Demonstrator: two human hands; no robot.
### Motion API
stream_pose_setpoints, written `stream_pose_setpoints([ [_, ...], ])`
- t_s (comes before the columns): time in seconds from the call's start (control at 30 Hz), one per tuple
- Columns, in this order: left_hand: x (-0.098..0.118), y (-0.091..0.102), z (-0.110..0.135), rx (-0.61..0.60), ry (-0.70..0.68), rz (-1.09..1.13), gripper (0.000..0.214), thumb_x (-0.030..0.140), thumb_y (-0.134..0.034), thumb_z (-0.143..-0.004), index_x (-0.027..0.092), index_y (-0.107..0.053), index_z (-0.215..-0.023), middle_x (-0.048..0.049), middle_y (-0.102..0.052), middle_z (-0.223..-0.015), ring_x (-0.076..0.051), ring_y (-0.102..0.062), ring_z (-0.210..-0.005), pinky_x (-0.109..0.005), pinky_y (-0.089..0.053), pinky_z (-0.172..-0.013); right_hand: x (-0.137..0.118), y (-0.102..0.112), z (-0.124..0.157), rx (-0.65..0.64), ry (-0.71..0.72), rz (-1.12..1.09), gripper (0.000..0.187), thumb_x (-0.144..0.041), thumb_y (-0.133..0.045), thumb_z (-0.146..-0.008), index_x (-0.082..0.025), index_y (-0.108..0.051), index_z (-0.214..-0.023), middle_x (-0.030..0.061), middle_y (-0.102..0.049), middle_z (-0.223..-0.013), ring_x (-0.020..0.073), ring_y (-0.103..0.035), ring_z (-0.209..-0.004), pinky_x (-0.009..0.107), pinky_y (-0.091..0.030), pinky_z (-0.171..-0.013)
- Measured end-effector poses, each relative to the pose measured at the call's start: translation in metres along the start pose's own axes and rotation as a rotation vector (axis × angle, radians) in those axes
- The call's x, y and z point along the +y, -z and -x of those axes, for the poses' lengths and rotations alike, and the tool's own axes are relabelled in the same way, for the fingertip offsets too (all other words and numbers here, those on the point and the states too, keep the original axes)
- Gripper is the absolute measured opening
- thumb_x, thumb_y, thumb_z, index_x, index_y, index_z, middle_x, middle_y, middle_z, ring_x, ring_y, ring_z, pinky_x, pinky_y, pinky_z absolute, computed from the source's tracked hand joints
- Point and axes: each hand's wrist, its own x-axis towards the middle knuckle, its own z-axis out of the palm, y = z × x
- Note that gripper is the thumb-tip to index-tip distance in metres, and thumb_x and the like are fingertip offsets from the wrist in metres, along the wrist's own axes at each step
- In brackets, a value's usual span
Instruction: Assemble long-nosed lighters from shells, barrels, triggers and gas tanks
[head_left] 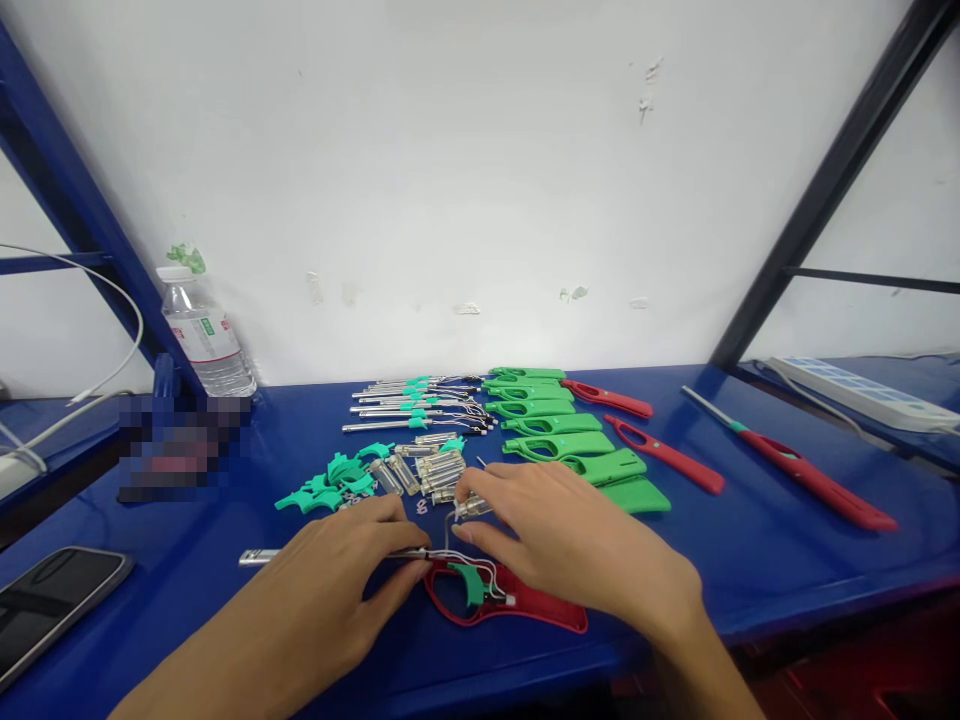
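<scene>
Left hand (341, 560) pinches a metal rod (259, 557), right hand (551, 515) a clear tank (474, 508) — its thin tube (448, 532), snagging, could drag white wires (491, 573) off the red shell (551, 605)

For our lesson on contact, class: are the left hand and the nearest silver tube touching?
Touching. In the head view, the left hand pinches the nearest silver tube between thumb and forefinger, beside the red casing.

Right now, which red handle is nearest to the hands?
The red handle at the front, with a green trigger in its loop; the other three red ones lie farther right.
</scene>
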Motion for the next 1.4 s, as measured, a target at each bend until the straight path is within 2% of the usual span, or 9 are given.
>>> stream_pose_setpoints([
  [0.17,0.001,-0.003,0.0,0.008,0.017,-0.006,0.025,0.035,-0.052,-0.108,0.034,-0.077,-0.11,0.0015,-0.079,-0.108,-0.022,-0.073,-0.098,-0.034,-0.05,-0.088,0.0,-0.001,0.0,0.008,0.012,0.002,0.016,-0.039,-0.061,-0.109,-0.024,-0.065,-0.11,0.0015,-0.077,-0.1,0.0261,-0.074,-0.088,0.037,-0.04,-0.07],
  [0.33,0.008,-0.003,-0.002,0.002,0.005,-0.027,0.028,0.032,-0.05,-0.107,0.03,-0.076,-0.099,0.0001,-0.08,-0.1,-0.023,-0.074,-0.09,-0.033,-0.047,-0.08,0.001,0.0,-0.001,0.015,0.023,0.0,0.014,-0.037,-0.061,-0.109,-0.024,-0.066,-0.111,0.0015,-0.078,-0.1,0.0259,-0.074,-0.09,0.036,-0.04,-0.07],
  [0.47,0.012,-0.003,-0.004,0.019,0.005,-0.081,0.027,0.029,-0.051,-0.103,0.027,-0.074,-0.089,-0.0012,-0.079,-0.086,-0.022,-0.071,-0.077,-0.033,-0.043,-0.07,0.0,0.001,-0.001,0.013,0.018,0.006,0.015,-0.037,-0.061,-0.109,-0.023,-0.066,-0.108,0.0016,-0.077,-0.099,0.0251,-0.074,-0.087,0.036,-0.04,-0.068],
  [0.77,0.011,-0.006,-0.009,-0.077,0.063,-0.118,0.026,0.027,-0.051,-0.093,0.025,-0.063,-0.07,0.0003,-0.071,-0.067,-0.021,-0.067,-0.061,-0.031,-0.033,-0.059,0.0,0.001,-0.001,0.014,0.024,0.015,0.014,-0.037,-0.061,-0.109,-0.023,-0.066,-0.109,0.0018,-0.078,-0.1,0.025,-0.074,-0.088,0.035,-0.04,-0.069],
  [0.97,0.016,0.0,-0.012,-0.11,0.078,-0.179,0.021,0.022,-0.051,-0.091,0.025,-0.064,-0.074,-0.0009,-0.073,-0.069,-0.023,-0.069,-0.065,-0.032,-0.032,-0.061,0.0,0.002,-0.001,0.013,0.026,-0.004,0.013,-0.035,-0.061,-0.109,-0.024,-0.067,-0.109,0.0014,-0.078,-0.1,0.0249,-0.074,-0.088,0.035,-0.04,-0.069],
  [1.13,0.018,0.0,-0.007,-0.081,0.028,-0.11,0.027,0.027,-0.051,-0.1,0.027,-0.068,-0.079,0.0018,-0.075,-0.075,-0.021,-0.068,-0.067,-0.033,-0.036,-0.063,-0.001,0.005,0.0,0.008,0.017,-0.002,0.014,-0.035,-0.06,-0.11,-0.023,-0.066,-0.106,0.0014,-0.078,-0.099,0.0244,-0.073,-0.086,0.036,-0.039,-0.068],
  [1.27,0.018,-0.001,0.003,0.009,-0.018,0.012,0.02,0.036,-0.051,-0.107,0.033,-0.071,-0.104,0.0042,-0.079,-0.097,-0.021,-0.072,-0.087,-0.032,-0.044,-0.077,0.0,0.004,0.0,0.005,0.016,0.0,0.013,-0.034,-0.06,-0.11,-0.023,-0.066,-0.106,0.0015,-0.078,-0.099,0.0254,-0.074,-0.087,0.036,-0.039,-0.068],
  [1.4,0.016,0.001,0.009,-0.016,0.004,0.053,0.026,0.032,-0.043,-0.111,0.032,-0.067,-0.104,0.0045,-0.078,-0.108,-0.019,-0.071,-0.098,-0.031,-0.045,-0.087,0.001,0.003,-0.001,-0.002,0.023,0.006,0.015,-0.036,-0.059,-0.11,-0.023,-0.065,-0.106,0.0017,-0.078,-0.1,0.0256,-0.074,-0.087,0.035,-0.038,-0.067],
])
